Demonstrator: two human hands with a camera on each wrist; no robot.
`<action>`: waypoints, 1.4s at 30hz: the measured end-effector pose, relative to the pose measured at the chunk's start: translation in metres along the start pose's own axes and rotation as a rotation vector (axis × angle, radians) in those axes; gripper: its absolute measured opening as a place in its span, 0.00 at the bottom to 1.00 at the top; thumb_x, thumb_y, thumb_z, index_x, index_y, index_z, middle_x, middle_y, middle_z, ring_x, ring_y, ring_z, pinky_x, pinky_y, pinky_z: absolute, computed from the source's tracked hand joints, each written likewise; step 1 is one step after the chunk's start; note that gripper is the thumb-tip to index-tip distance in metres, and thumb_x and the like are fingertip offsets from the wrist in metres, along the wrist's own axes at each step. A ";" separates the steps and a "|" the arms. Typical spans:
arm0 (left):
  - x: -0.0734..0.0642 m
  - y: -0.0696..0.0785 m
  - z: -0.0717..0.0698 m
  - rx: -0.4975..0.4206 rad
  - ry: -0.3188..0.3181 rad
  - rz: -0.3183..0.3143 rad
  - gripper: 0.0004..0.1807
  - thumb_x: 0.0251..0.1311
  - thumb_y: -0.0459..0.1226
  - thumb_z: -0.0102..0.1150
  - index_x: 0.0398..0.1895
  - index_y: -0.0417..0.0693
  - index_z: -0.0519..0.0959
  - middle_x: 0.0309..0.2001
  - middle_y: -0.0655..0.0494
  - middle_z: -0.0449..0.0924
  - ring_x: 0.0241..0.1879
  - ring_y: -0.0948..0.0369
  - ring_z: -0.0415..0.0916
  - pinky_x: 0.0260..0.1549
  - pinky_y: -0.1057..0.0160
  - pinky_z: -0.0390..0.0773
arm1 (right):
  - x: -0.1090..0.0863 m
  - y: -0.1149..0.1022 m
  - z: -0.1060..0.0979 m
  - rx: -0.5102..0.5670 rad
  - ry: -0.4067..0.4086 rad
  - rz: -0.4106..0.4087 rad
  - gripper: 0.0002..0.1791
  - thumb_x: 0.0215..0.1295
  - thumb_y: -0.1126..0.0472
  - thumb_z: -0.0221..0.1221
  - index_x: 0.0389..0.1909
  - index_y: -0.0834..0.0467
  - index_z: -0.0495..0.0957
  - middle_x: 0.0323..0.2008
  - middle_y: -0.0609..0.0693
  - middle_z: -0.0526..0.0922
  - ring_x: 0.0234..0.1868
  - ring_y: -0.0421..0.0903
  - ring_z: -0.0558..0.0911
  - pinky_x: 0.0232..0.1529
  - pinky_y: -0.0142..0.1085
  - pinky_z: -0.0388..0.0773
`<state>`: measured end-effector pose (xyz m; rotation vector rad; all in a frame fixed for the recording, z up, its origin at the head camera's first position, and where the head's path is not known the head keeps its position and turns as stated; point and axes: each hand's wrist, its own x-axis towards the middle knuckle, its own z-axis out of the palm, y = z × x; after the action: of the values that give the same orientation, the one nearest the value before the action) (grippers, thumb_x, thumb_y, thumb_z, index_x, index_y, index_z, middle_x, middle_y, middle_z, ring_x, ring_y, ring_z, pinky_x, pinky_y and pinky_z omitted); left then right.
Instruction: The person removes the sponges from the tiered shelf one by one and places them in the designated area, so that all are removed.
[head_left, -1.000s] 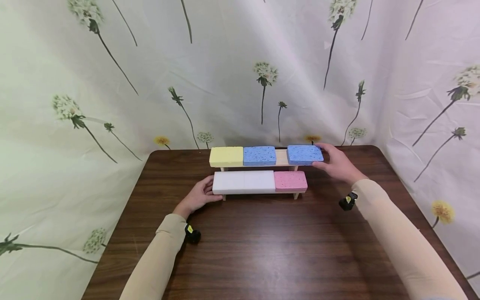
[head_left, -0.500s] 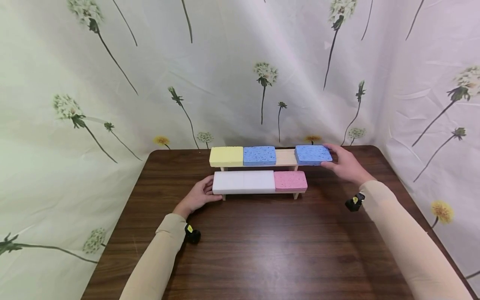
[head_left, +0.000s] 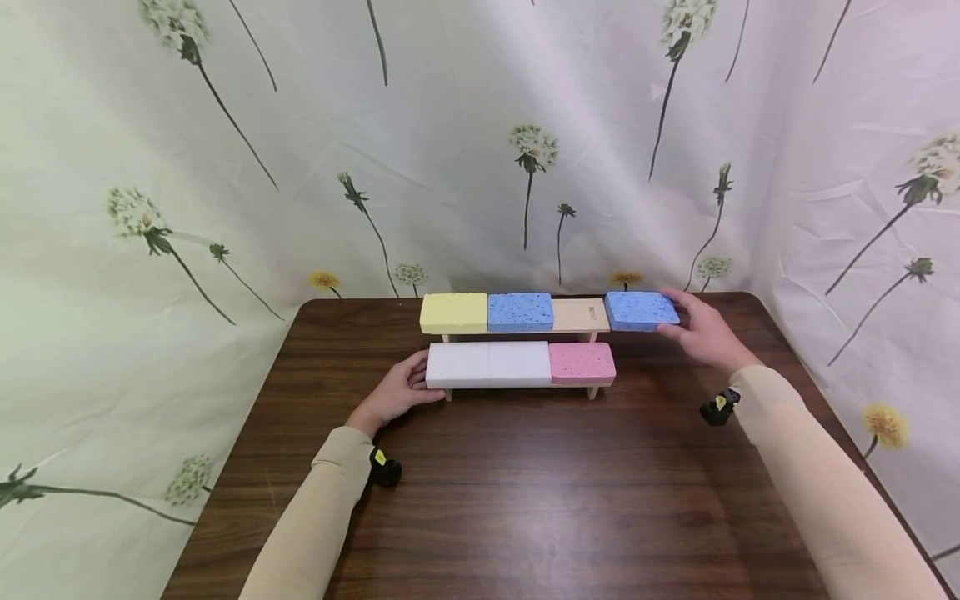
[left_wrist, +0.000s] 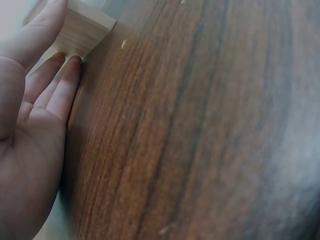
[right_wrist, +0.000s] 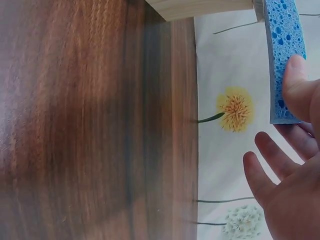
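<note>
Two blue sponges (head_left: 642, 311), dark-speckled, yellow sponge (head_left: 453, 312), pink sponge (head_left: 582, 362), plain white blocks (head_left: 457, 365), pale wooden stands (head_left: 577, 315), dark-brown grained counter (head_left: 517, 483), white dandelion-print cloth (head_left: 450, 167)

Head view's coming through bright and mostly crisp, with the cloth backdrop (head_left: 450, 183) going greenish left, pinkish right. Soft glare is sitting on the surface (head_left: 465, 492), and a shadow is falling beside the right sleeve (head_left: 810, 467). Left wrist cam's running dimmer, hazy, glaring at right; right wrist's catching broad shadow.
</note>
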<state>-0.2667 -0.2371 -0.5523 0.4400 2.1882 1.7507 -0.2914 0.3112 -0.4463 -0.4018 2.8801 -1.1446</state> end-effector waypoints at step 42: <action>-0.003 0.000 0.000 0.005 0.009 -0.010 0.50 0.62 0.30 0.75 0.82 0.36 0.55 0.77 0.35 0.64 0.74 0.42 0.67 0.64 0.64 0.77 | 0.001 0.050 0.044 -0.161 -0.098 0.085 0.35 0.77 0.64 0.61 0.75 0.77 0.58 0.72 0.80 0.62 0.73 0.75 0.64 0.73 0.68 0.60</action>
<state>-0.2642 -0.2378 -0.5520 0.4226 2.1977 1.7456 -0.2992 0.3157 -0.5122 -0.3257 2.8818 -0.8599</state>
